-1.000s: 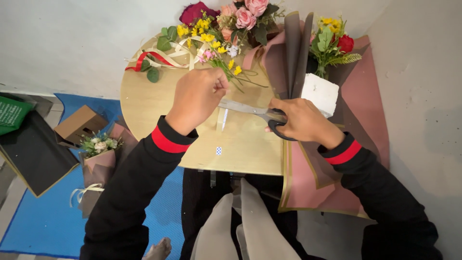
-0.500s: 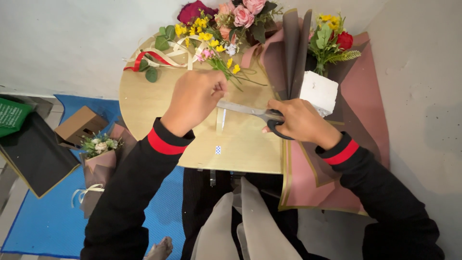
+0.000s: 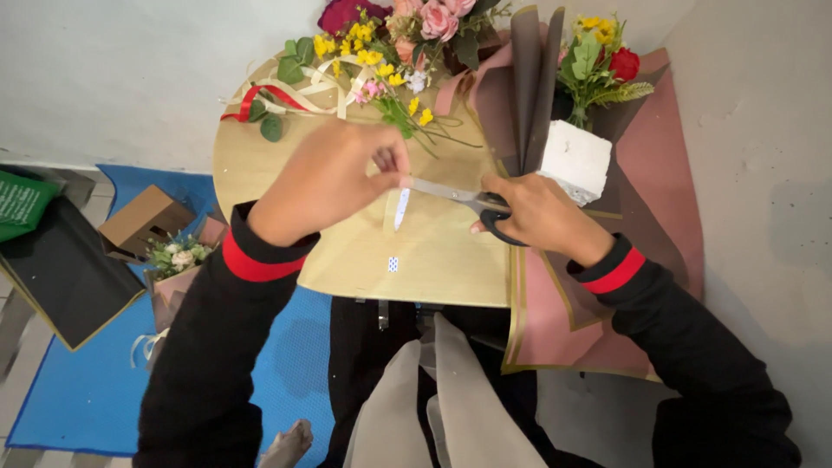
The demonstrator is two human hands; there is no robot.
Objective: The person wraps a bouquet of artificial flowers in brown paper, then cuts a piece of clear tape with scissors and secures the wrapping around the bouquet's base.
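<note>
My right hand [image 3: 542, 217] grips black-handled scissors [image 3: 464, 202], whose silver blades point left toward my left hand [image 3: 329, 182]. My left hand is closed, pinching a small pale strip [image 3: 400, 208] that hangs down from my fingertips just at the blade tips. Both hands hover over a round light wooden table [image 3: 277, 165]. A small patterned scrap [image 3: 393, 263] lies on the tabletop below the strip.
Loose flowers [image 3: 381, 61], green leaves and red and cream ribbons [image 3: 277, 95] lie at the table's far edge. Brown and pink wrapping paper [image 3: 641, 182] with a bouquet in white foam [image 3: 576, 160] sits on the right. A cardboard box [image 3: 143, 221], dark sheet and blue mat are on the floor.
The scissor blades have moved closer to my left fingertips, and the pale strip now hangs at the blade tips. Both hands sit slightly lower over the table.
</note>
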